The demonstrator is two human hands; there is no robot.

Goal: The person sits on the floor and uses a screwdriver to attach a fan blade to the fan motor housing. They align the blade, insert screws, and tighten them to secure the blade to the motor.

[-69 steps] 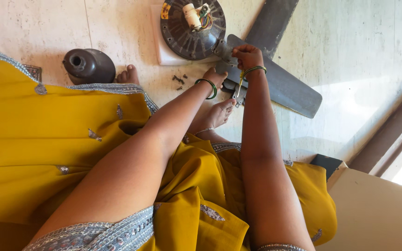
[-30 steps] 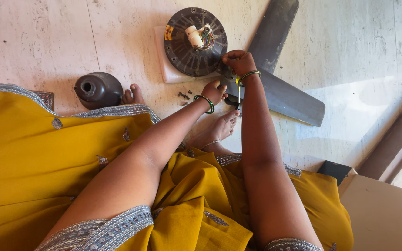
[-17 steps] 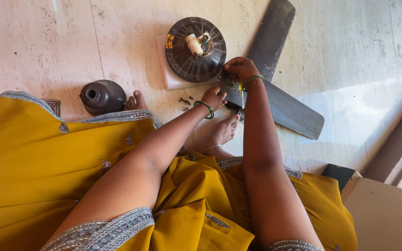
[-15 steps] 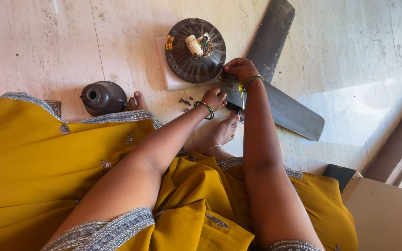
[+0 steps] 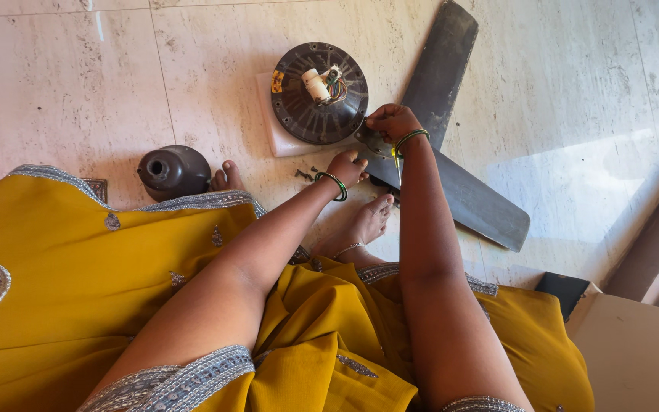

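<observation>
A dark round ceiling fan motor (image 5: 318,95) with coloured wires at its hub lies on a white pad (image 5: 272,137) on the marble floor. Two grey fan blades stick out from it, one (image 5: 440,65) pointing away, the other (image 5: 474,202) running to the lower right. My right hand (image 5: 390,120) is closed at the root of that nearer blade, next to the motor, around a thin yellow-handled screwdriver (image 5: 397,158) that shows below the wrist. My left hand (image 5: 347,166) grips the same blade's base from the left. Both wrists wear green bangles.
A dark bell-shaped fan cup (image 5: 171,171) stands on the floor at the left beside my toes. Several small dark screws (image 5: 304,175) lie just left of my left hand. My bare foot (image 5: 368,225) rests under the blade. A beige box (image 5: 634,351) fills the lower right corner.
Both hands have stayed at the blade's root by the motor. My head has tilted, so the fan and the cup sit lower in the view.
</observation>
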